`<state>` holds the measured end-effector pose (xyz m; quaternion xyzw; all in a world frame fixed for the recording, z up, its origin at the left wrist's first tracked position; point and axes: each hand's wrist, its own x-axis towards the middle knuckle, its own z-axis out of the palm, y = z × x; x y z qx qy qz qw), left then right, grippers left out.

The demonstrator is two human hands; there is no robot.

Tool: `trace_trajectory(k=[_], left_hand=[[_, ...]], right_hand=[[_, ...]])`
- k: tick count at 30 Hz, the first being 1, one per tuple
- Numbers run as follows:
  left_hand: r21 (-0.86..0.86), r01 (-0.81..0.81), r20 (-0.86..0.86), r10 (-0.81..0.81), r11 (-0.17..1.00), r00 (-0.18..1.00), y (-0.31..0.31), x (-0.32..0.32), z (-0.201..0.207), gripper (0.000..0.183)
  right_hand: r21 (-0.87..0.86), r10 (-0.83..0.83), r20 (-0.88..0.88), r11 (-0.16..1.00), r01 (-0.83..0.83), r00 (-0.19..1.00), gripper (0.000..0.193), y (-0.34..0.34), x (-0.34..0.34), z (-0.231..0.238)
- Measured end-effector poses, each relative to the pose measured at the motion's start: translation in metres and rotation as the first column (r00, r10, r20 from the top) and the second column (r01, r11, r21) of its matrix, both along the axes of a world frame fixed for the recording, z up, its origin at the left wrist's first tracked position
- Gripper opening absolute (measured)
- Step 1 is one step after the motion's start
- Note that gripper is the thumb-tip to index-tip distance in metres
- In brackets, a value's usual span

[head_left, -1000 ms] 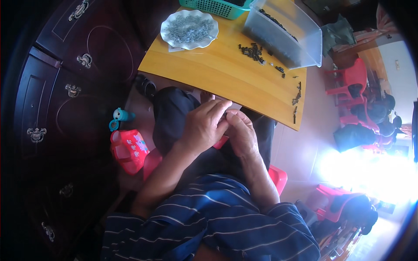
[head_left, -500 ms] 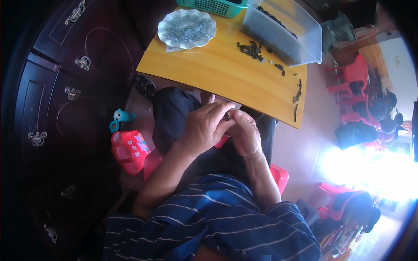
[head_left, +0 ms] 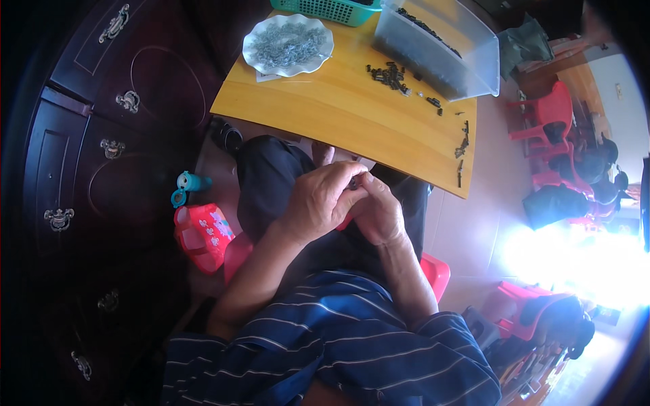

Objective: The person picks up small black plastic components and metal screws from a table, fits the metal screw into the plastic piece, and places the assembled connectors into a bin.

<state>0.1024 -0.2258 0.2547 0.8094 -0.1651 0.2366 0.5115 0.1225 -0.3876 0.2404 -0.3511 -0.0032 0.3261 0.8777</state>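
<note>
Both hands meet above my lap, just off the near edge of the wooden table (head_left: 318, 108). Between the curled fingertips of my left hand (head_left: 315, 201) is a small dark piece (head_left: 353, 181), mostly covered by the fingers. My right hand (head_left: 380, 213) is closed against it, thumb and fingertips pressed at the piece. Its exact kind is too small to make out. On the table lie a loose pile of small black parts (head_left: 391, 78) and a white wavy-rimmed plate (head_left: 250, 51) of small silvery metal pieces (head_left: 288, 44).
A clear plastic tub (head_left: 484, 64) with black parts stands at the table's far right, a green basket (head_left: 325, 11) at the back. More black bits (head_left: 463, 145) line the right edge. A red bag (head_left: 210, 233) and a teal bottle (head_left: 193, 181) are on the floor left, beside dark cabinets (head_left: 156, 162).
The hands stay together over the lap; the right fingertips have shifted slightly, closing in over the small piece. The view has moved a little. Things on the table look unchanged.
</note>
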Motion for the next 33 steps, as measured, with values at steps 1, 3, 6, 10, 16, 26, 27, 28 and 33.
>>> trace_trajectory(k=[1,3,6,10,16,26,27,28,33], left_hand=[[0.000,0.002,0.003,-0.002,1.000,1.000,-0.0002,-0.0001,-0.0001,0.035],[0.004,0.003,0.014,-0.003,1.000,1.000,-0.0009,-0.0001,-0.0013,0.035],[0.022,0.005,0.059,-0.007,1.000,0.998,-0.0021,0.0018,-0.0028,0.035],[0.016,0.025,-0.023,-0.025,1.000,0.999,-0.0028,-0.0016,-0.0014,0.038],[0.074,0.001,0.017,-0.002,0.997,1.000,-0.0047,-0.0020,0.0017,0.044],[0.054,0.043,-0.022,-0.042,0.998,0.999,-0.0054,-0.0023,-0.0021,0.044],[0.042,0.060,-0.037,-0.058,0.997,0.998,-0.0052,-0.0021,-0.0021,0.043],[0.043,0.063,-0.036,-0.062,0.997,0.997,-0.0055,-0.0019,-0.0020,0.043],[0.075,0.068,-0.030,-0.066,0.995,0.997,-0.0055,-0.0007,0.0001,0.042]], right_hand=[[0.009,0.013,0.012,1.000,-0.013,1.000,0.036,-0.0005,-0.0001,0.0009],[0.010,0.010,0.011,1.000,-0.010,1.000,0.036,-0.0013,-0.0008,0.0010],[-0.003,-0.012,-0.004,1.000,0.012,1.000,0.035,-0.0009,-0.0029,0.0043],[-0.059,-0.045,-0.038,0.997,0.043,0.998,0.034,0.0011,-0.0034,0.0046],[-0.082,0.022,-0.024,0.996,-0.023,0.999,0.033,-0.0047,-0.0002,0.0002],[-0.089,-0.036,-0.024,0.995,0.034,0.999,0.035,-0.0050,-0.0078,0.0020],[-0.075,-0.029,-0.023,0.997,0.028,0.999,0.035,-0.0054,-0.0078,0.0010],[-0.061,-0.022,-0.023,0.998,0.021,0.999,0.035,-0.0059,-0.0080,0.0003],[-0.063,-0.015,-0.003,0.998,0.015,1.000,0.034,-0.0073,-0.0081,-0.0017]])
